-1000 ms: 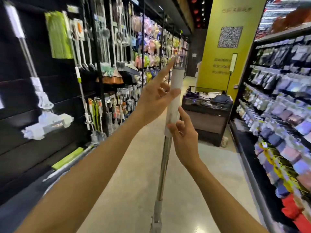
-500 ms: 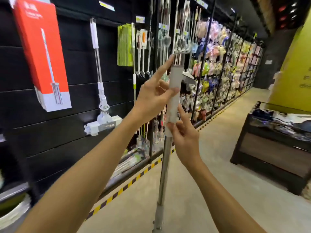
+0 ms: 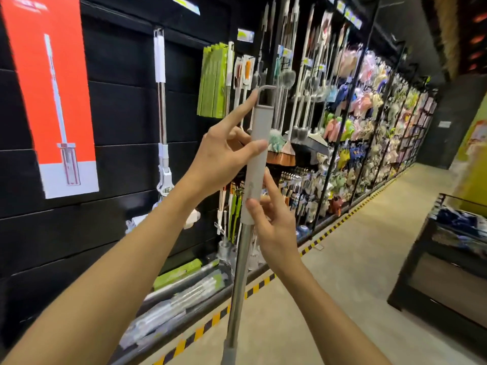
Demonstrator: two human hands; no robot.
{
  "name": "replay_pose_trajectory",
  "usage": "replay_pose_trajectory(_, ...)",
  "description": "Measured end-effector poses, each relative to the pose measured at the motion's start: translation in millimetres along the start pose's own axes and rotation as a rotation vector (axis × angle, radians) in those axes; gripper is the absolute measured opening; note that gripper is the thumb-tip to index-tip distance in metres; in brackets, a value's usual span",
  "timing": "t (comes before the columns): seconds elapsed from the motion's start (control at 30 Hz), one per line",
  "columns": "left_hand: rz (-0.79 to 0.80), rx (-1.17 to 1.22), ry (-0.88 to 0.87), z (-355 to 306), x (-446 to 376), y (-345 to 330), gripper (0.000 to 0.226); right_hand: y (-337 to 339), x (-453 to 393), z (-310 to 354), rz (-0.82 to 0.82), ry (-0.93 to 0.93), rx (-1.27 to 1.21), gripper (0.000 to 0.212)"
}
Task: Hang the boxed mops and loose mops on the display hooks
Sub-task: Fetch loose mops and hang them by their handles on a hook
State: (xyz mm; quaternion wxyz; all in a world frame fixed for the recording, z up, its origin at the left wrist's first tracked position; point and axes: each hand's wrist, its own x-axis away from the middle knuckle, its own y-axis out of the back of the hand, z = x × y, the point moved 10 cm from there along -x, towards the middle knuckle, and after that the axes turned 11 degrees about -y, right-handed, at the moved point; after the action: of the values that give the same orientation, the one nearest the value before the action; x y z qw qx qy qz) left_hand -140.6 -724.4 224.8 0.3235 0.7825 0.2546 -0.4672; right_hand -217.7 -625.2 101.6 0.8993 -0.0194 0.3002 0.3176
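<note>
Here both hands' grips, left (image 3: 224, 156) above right (image 3: 274, 219), pinch the upright mop handle (image 3: 257, 164).

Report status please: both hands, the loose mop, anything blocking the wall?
Left hand grips the grey grip of the loose mop, forefinger up by its hanging loop. Right hand pinches the grip's lower end. Mop upright, not hung. Nothing blocking.

Both hands (image 3: 246, 180) grip upright mop handle (image 3: 257, 159) nr display wall (image 3: 126, 127).
</note>
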Motion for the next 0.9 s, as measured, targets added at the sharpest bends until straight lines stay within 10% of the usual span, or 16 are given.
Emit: replay_pose_trajectory(0.9,-0.18,-0.405,0.057,291.4,-189.2,119.1,0.079,-153.8,-387.5,-98.4,0.426,0.173,-0.413,0.056)
